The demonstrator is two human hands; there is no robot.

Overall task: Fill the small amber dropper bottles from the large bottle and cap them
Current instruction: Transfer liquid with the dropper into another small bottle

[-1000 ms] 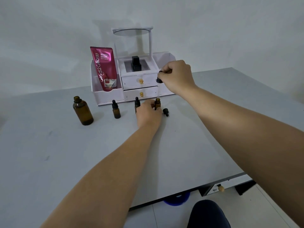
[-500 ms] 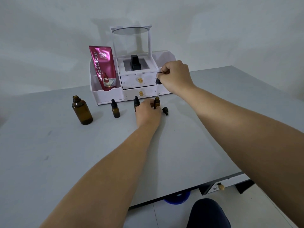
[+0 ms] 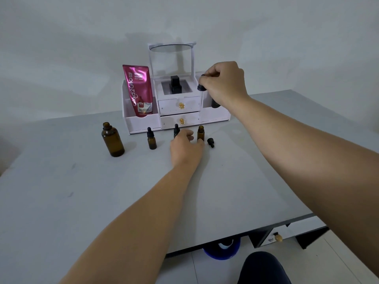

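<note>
While the right hand (image 3: 224,84) pinches a black-bulbed dropper (image 3: 201,88) high above the table (image 3: 82,191), the left hand (image 3: 185,147) rests on the surface, thumb touching the uncapped small amber bottle (image 3: 200,133). A loose black cap (image 3: 210,142) lies just right of it. Two capped dropper bottles (image 3: 151,138) stand to the left, and the open large amber bottle (image 3: 112,139) stands far left.
</note>
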